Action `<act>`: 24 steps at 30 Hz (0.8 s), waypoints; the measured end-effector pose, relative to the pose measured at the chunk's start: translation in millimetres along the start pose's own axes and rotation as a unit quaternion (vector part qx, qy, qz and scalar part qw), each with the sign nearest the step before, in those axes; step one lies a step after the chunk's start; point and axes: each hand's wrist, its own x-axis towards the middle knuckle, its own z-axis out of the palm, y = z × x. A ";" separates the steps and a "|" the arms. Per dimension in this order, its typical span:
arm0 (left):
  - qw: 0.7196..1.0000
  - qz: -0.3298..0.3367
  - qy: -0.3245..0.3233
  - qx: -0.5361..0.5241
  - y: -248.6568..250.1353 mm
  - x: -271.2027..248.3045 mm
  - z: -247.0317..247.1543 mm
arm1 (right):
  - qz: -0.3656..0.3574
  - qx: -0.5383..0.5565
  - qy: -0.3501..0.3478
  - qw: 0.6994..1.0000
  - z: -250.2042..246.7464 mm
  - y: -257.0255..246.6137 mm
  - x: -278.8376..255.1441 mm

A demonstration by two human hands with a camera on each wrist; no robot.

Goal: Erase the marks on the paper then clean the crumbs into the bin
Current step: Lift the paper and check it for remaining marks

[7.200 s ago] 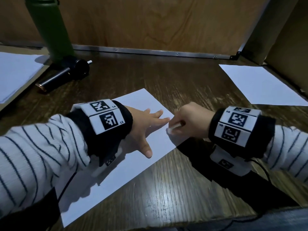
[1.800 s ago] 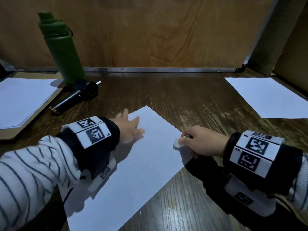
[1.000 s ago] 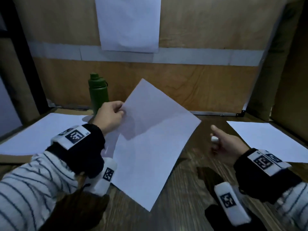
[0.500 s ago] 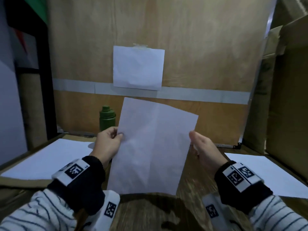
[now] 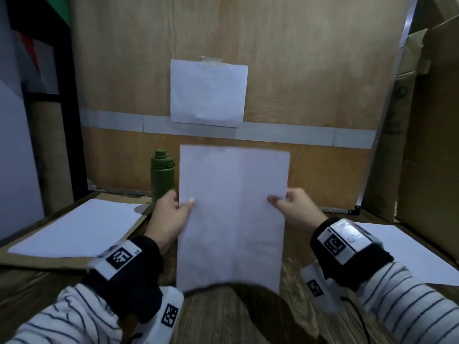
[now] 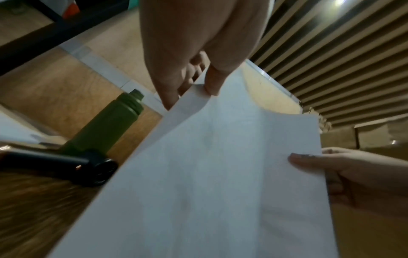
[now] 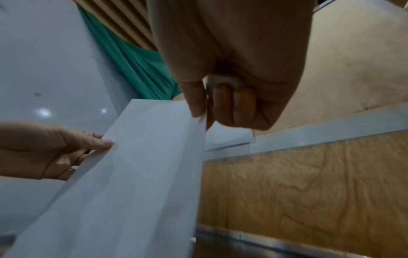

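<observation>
A white sheet of paper (image 5: 233, 214) stands upright in the air above the wooden table, held by both hands. My left hand (image 5: 171, 217) pinches its left edge with the thumb on the front; the same pinch shows in the left wrist view on the paper (image 6: 209, 174). My right hand (image 5: 293, 209) pinches the right edge. In the right wrist view a small white eraser (image 7: 223, 82) is tucked in the curled fingers of my right hand behind the paper (image 7: 132, 174). No marks show on the sheet. No bin is in view.
A green bottle (image 5: 162, 175) stands at the back left, with a black tool (image 6: 66, 165) lying beside it. A white sheet on cardboard (image 5: 77, 227) lies left, another sheet (image 5: 409, 249) lies right. Cardboard boxes (image 5: 427, 120) rise on the right. A paper (image 5: 208, 93) is taped on the back wall.
The paper has been lifted off the table and turned upright. My right hand, still keeping the eraser, has come in and taken the right edge. The head view has tilted up.
</observation>
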 end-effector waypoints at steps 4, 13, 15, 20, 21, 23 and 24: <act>0.998 -0.049 -0.016 0.024 -18.5 -7.5 0.1 | 0.024 -0.068 -0.053 0.996 8.4 14.3 -5.6; 0.990 -0.106 -0.056 0.075 -37.0 -12.2 1.9 | 0.064 -0.079 -0.105 0.989 24.7 41.7 -9.9; 0.988 -0.122 -0.064 0.076 -45.2 -12.2 1.8 | 0.099 -0.062 -0.117 0.986 29.0 50.8 -11.4; 0.992 -0.120 -0.044 0.001 -39.9 0.5 0.2 | 0.130 0.036 -0.089 0.987 24.5 52.5 -9.5; 0.992 -0.119 -0.043 -0.011 -38.6 3.0 0.8 | 0.134 0.048 -0.092 0.986 23.6 52.8 -10.1; 0.991 -0.122 -0.036 -0.027 -36.9 6.0 2.2 | 0.153 0.051 -0.113 0.980 22.6 55.6 -13.3; 0.991 -0.124 -0.031 -0.036 -37.3 7.5 2.8 | 0.166 0.049 -0.128 0.976 22.4 57.8 -16.2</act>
